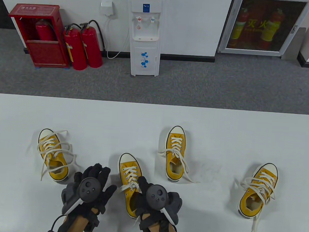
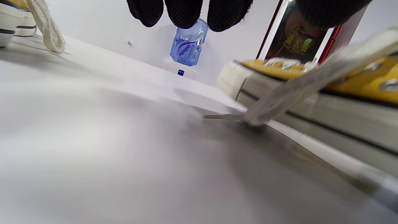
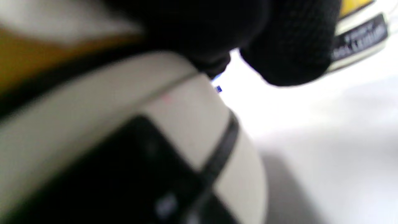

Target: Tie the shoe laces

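Four yellow shoes with loose laces on a white table [image 1: 223,120].
Lower centre: right hand [image 1: 157,198] rests on the near shoe [image 1: 130,183], grip unclear; left hand [image 1: 91,187], fingers relaxed, hovers beside it.

Four yellow shoes [image 1: 53,155]; two gloved hands [image 1: 94,187]; three fire extinguishers [image 1: 82,47]; one water dispenser [image 1: 145,33].
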Demonstrator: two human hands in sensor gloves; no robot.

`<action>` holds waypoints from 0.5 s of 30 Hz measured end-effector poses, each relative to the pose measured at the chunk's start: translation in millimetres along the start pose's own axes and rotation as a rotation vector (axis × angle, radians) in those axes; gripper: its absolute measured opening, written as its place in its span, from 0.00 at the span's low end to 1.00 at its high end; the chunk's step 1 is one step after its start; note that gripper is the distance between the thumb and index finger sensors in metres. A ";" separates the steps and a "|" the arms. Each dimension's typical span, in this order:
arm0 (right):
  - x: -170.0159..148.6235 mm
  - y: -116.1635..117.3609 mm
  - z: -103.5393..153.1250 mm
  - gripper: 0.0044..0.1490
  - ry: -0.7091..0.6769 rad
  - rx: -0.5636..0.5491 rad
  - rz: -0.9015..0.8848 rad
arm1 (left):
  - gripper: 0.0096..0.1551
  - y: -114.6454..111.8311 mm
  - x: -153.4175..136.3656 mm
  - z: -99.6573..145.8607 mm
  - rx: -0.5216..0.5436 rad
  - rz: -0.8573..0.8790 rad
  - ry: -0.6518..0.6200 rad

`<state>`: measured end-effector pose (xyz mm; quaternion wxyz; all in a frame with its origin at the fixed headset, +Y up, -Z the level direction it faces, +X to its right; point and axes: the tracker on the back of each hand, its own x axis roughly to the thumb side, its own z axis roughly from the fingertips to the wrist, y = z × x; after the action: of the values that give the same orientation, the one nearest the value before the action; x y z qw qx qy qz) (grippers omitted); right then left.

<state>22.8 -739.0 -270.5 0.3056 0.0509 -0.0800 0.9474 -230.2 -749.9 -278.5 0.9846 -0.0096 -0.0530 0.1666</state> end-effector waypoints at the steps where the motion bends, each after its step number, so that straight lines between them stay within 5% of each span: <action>1: -0.1 -4.9 -0.5 0.34 -0.003 -0.018 -0.009 | 0.48 0.0 -0.1 0.0 0.001 0.000 0.000; 15: -55.6 -99.0 -12.9 0.34 0.074 -0.439 -0.144 | 0.47 0.2 -0.7 -0.2 -0.016 0.012 -0.008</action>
<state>125.2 -689.1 -279.3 0.3789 -0.0458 -0.2691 0.8843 -230.9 -749.9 -278.8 0.9832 -0.0169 -0.0583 0.1719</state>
